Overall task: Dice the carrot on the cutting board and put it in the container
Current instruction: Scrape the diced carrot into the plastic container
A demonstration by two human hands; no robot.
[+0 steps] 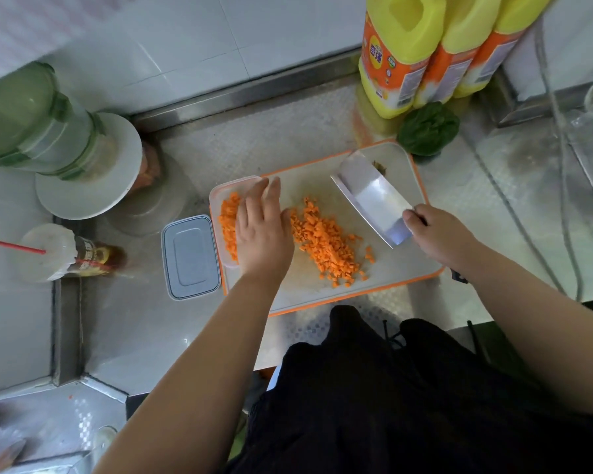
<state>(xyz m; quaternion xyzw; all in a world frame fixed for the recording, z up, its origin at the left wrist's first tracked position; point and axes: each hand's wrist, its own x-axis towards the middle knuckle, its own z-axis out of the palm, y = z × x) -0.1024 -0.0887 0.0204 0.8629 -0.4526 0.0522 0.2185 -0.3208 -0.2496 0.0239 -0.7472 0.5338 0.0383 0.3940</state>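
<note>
A pile of diced carrot lies in the middle of the white, orange-rimmed cutting board. A clear plastic container sits on the board's left end and holds more diced carrot. My left hand hovers with straight fingers over the container's right side, covering part of it. My right hand grips the handle of a broad cleaver, whose blade is tilted above the board's right half, clear of the pile.
The container's lid lies on the steel counter left of the board. Three yellow oil jugs and a green pepper stand behind the board. A green-capped jar on a white plate and a bottle are at the left.
</note>
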